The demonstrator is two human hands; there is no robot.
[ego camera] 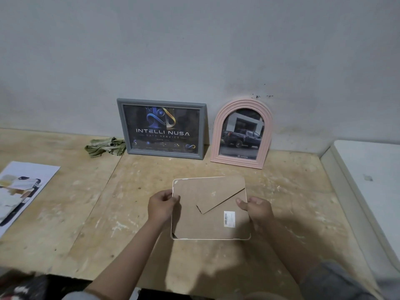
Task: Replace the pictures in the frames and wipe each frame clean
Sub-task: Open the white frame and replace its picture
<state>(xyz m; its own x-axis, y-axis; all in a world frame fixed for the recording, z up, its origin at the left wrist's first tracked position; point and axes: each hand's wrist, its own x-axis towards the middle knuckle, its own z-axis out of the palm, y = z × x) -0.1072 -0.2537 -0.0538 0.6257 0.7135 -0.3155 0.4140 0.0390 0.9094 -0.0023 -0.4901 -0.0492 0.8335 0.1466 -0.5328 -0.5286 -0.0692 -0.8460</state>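
Left hand [162, 205] and right hand [257, 207] are gripping opposite side edges of a white frame [211, 238], back facing up, brown backing board [207, 221] showing. Grey frame [162, 128] and pink arched frame [242, 135] are leaning against the wall [194, 50]; green cloth [106, 146] is lying beside the grey one.

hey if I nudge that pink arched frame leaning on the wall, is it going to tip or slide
Probably tips easily: the pink arched frame stands tall on a narrow bottom edge and only leans against the wall. A push near the top would likely topple it forward. Its base could also skid on the plywood table, though the rough surface may slow that. Any glazing might crack.
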